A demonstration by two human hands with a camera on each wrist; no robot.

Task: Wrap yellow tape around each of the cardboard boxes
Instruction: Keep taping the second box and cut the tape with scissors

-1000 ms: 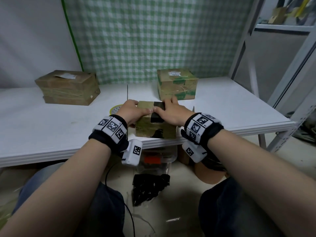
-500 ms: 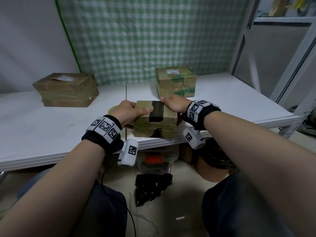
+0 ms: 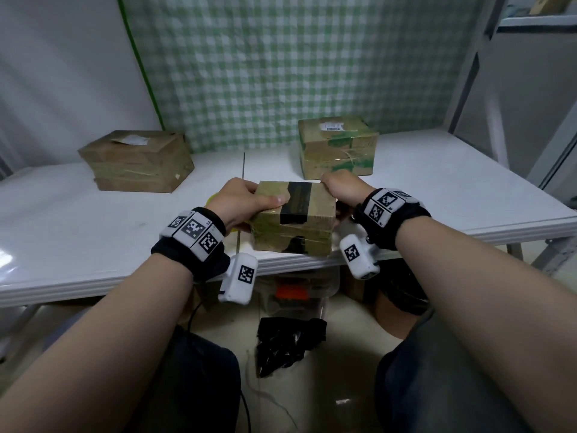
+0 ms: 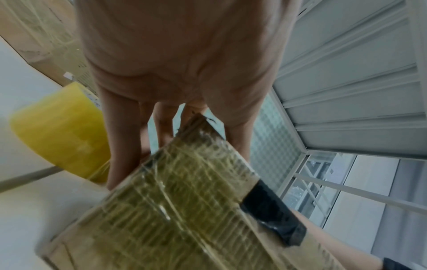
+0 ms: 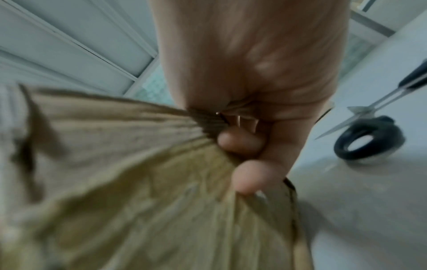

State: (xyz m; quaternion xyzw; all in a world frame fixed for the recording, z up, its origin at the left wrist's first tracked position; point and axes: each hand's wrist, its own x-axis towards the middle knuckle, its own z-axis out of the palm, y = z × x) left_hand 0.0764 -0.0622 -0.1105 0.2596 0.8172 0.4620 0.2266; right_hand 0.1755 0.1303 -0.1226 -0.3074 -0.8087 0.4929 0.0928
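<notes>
Setting, as I read it from my feed: a makeshift packing or storeroom corner. Evidence, placed from the white folding table (image 3: 437,182): a green-checked cloth (image 3: 296,64) hung behind it, grey metal shelving (image 3: 530,73) to its right, a clear plastic bin (image 3: 299,289) and a black bag (image 3: 287,342) on the tiled floor beneath it. On it I count three taped cardboard boxes (image 3: 140,160), a roll of yellow tape (image 4: 60,131) and black-handled scissors (image 5: 369,138).
</notes>
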